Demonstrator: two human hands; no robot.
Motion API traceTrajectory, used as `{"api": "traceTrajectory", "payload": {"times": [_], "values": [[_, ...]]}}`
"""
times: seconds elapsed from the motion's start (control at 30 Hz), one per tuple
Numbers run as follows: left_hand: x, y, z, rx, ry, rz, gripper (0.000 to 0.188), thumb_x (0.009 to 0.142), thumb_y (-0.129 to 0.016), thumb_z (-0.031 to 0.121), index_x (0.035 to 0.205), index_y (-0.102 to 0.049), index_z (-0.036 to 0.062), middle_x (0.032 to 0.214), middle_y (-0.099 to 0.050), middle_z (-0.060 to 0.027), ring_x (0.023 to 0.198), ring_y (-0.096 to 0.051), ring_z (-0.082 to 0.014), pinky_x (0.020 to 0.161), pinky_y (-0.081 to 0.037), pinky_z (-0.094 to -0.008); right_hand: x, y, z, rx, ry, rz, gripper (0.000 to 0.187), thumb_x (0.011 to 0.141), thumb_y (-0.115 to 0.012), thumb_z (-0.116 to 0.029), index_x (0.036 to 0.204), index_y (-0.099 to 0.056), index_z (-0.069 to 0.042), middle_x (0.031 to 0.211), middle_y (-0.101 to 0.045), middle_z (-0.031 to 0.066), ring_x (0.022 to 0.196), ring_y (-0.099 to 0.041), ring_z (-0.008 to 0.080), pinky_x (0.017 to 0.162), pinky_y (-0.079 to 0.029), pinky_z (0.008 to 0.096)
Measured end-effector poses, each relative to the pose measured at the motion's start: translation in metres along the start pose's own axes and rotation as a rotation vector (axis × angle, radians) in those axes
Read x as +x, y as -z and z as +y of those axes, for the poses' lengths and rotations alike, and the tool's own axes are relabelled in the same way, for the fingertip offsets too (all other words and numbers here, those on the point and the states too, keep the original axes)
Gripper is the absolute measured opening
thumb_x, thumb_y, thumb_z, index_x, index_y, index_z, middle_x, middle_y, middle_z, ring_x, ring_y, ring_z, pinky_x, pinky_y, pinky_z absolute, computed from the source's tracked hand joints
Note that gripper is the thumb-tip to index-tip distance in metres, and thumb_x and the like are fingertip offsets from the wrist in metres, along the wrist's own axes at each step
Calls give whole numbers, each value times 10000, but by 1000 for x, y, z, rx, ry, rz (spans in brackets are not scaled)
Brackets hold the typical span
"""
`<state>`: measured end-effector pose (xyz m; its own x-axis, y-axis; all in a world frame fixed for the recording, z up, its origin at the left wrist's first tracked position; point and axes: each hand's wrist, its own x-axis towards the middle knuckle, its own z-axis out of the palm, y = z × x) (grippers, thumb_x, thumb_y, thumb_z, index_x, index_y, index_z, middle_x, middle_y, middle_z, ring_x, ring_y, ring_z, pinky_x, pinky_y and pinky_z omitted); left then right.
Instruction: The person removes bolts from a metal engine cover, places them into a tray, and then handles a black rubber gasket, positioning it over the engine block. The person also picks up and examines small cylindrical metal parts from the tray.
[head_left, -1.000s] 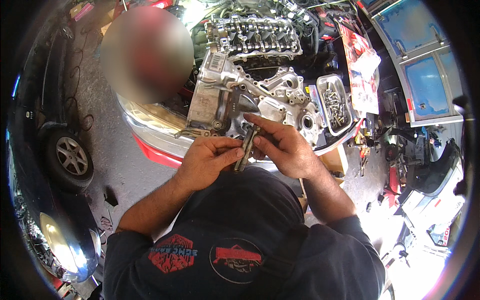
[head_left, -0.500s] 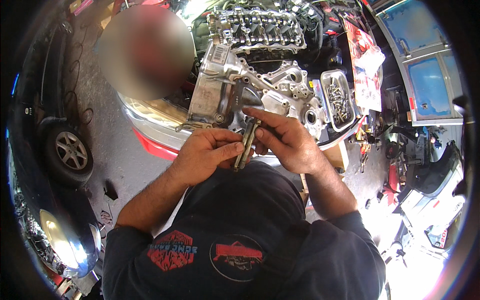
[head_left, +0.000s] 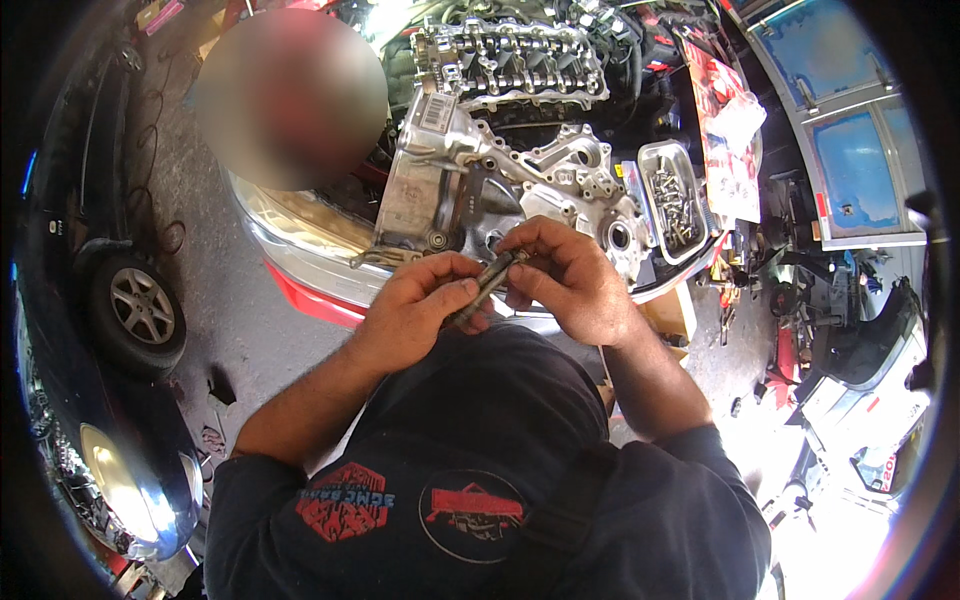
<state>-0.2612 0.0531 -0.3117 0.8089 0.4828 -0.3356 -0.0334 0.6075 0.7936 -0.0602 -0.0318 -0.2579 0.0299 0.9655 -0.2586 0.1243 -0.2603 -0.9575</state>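
In front of my torso, both hands are on a slim, elongated metal part (head_left: 487, 287); its exact kind is not clear. My left hand (head_left: 410, 312) is closed around its lower end, with the thumb lying along the top. The fingertips of my right hand (head_left: 568, 278) pinch the upper end. Just beyond them lies a large cast-aluminium engine timing cover (head_left: 425, 190), resting across the front of a car. Some of its near edge is hidden behind my right hand.
Past the cover sits an engine's cylinder head (head_left: 520, 65) with exposed camshafts. A metal tray (head_left: 650, 160) of bolts is on the right. The silver car's bumper (head_left: 330, 290) curves before me. A dark car (head_left: 70, 330) stands at left; a blurred person is at upper left.
The metal part has tipped from nearly upright to a more slanted angle. My right index finger has curled in from being stretched out, and my left hand has shifted slightly.
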Motion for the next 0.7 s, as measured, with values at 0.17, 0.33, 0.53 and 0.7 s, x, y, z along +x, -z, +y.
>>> {"api": "traceTrajectory", "payload": {"times": [0.17,0.33,0.53,0.7], "values": [[-3,7,-25,26,-48,126,197,939,-646,123,1085,-585,5,959,-694,-86,629,-505,-51,528,-393,-197,-6,3,29,222,-83,133,160,910,-582,-10,1050,-516,30,876,-639,93,735,-661,146,671,-545,273],[-13,13,-46,64,-44,104,162,933,-654,117,1056,-619,17,889,-705,-76,591,-504,-44,508,-382,-193,-23,-9,49,-192,-132,-170,193,957,-597,-142,1122,-560,-49,883,-644,95,824,-593,127,736,-480,292],[-22,22,-47,-176,36,-11,137,922,-650,100,1027,-644,12,863,-718,-89,551,-525,-63,484,-396,-204,-18,-16,54,-179,-28,-371,252,1001,-553,-222,1153,-615,-29,860,-613,54,806,-545,107,741,-457,295],[-43,31,-54,117,155,74,152,907,-640,77,1040,-642,3,885,-726,-112,580,-575,-82,499,-430,-206,-21,-28,65,-297,20,-417,271,992,-551,-237,1150,-625,-29,987,-672,171,924,-648,291,831,-487,373]]}}
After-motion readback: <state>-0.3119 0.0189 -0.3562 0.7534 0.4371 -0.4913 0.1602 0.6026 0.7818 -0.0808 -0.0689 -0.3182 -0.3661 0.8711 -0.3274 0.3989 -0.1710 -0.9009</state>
